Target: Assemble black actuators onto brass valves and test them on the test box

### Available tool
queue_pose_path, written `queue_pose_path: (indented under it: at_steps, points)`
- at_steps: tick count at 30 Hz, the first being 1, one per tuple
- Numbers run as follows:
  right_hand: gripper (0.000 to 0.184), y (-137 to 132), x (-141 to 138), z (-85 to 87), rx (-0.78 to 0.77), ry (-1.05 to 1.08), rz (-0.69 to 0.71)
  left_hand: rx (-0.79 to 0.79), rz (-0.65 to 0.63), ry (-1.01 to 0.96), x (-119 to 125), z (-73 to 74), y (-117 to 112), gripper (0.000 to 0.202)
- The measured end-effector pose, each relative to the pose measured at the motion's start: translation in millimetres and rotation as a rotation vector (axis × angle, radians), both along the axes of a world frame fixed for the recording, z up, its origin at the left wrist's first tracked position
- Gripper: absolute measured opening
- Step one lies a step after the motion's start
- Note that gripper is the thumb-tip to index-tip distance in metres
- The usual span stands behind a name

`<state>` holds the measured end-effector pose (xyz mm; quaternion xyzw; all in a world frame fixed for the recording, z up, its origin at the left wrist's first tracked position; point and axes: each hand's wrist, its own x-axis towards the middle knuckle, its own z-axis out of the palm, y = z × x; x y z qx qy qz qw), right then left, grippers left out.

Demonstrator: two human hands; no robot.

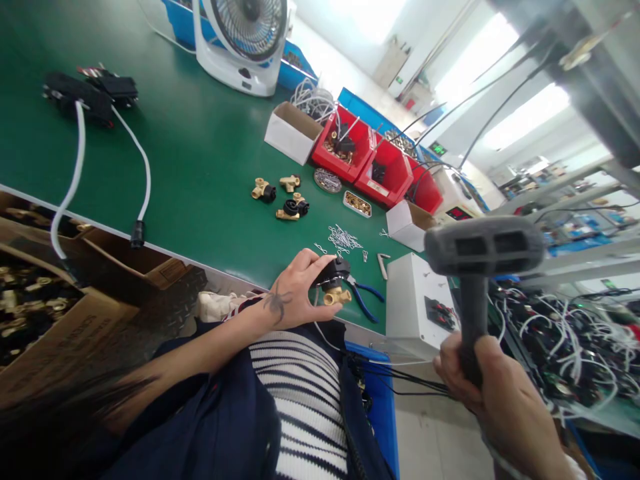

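Observation:
My left hand [300, 293] is closed around a brass valve fitting with a black body [336, 288] at the front edge of the green table. A pale cable trails down from that fitting. Blue-handled pliers [367, 300] lie just right of it. Raised at the right, my right hand [495, 380] grips the handle of a grey mallet [483, 250], its head up and well apart from the fitting. A pile of metal clips [344, 238] is on the table beyond my left hand.
Several brass fittings [290, 207] stand mid-table. Behind them are red bins [385, 175], a white carton [293, 133] and a fan [240, 73]. A grey metal box [417, 303] sits right of the pliers. Cabled black parts [80, 97] lie at far left. Cardboard boxes [65, 347] stand below.

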<state>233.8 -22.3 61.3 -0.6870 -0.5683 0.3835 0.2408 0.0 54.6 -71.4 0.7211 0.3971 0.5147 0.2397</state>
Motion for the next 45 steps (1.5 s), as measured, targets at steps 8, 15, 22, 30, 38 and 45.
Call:
queue_pose_path:
  at_steps: [8, 15, 22, 30, 38, 45]
  points:
    - [0.064, 4.9, -1.5, -1.2, -0.122, -0.077, 0.125, -0.032, -0.007, 0.016, -0.7, 2.8, -1.8, 0.068]
    - [0.066, 5.7, -3.5, -9.7, -0.184, -0.098, 0.178, -0.024, -0.009, 0.018, -0.8, 2.4, -2.1, 0.066]
    - [0.065, 9.6, 1.4, 1.9, -0.096, -0.142, 0.122, 0.003, 0.002, 0.017, 0.5, 0.3, -0.7, 0.068]
    - [0.065, 5.7, 2.0, -1.0, -0.101, -0.165, 0.169, 0.018, 0.03, -0.039, 4.1, -2.6, -1.6, 0.069]
    - [0.065, 9.3, -0.6, -21.3, -0.181, -0.025, 0.166, -0.036, 0.063, -0.159, 6.3, -0.4, -10.0, 0.047]
    - [0.047, 23.5, -17.0, -17.6, 0.065, 0.023, 0.177, -0.075, 0.033, -0.158, 9.4, 3.1, -14.4, 0.038]
